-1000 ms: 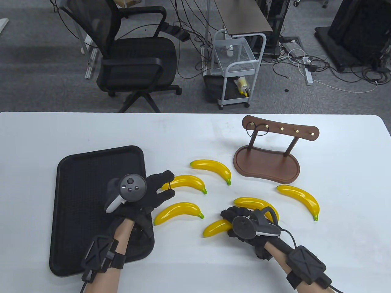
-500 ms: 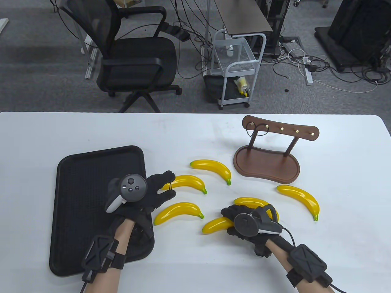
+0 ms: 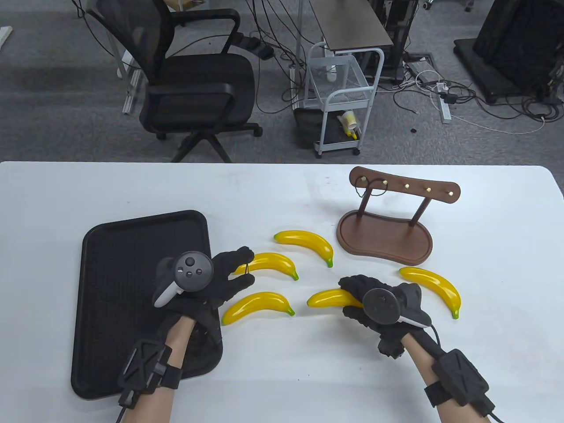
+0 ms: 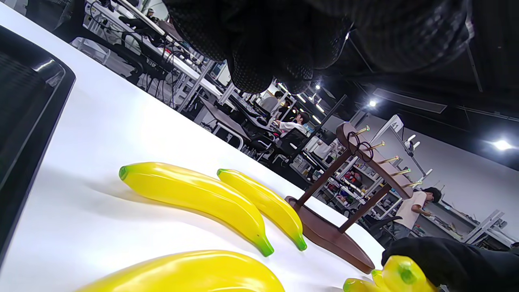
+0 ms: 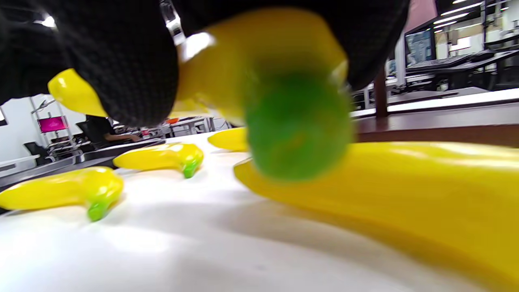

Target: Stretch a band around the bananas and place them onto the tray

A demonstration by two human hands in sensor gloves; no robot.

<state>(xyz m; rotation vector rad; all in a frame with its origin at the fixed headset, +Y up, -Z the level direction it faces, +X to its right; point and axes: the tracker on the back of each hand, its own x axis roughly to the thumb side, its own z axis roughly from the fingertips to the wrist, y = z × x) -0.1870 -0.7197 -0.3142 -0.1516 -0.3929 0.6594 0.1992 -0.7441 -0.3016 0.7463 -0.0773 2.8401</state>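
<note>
Beside the tray (image 3: 110, 246), left hand (image 3: 220, 277) pinches the band (image 3: 246, 269); right hand (image 3: 365, 299) grips bananas (image 3: 328, 298)

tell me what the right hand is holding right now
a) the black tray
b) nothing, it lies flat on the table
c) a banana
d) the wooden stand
c: in the table view the right hand has its fingers curled round a banana, whose yellow end sticks out to the left, and the right wrist view shows a banana's green tip close under the glove; the wooden stand and the tray are untouched by it.
</note>
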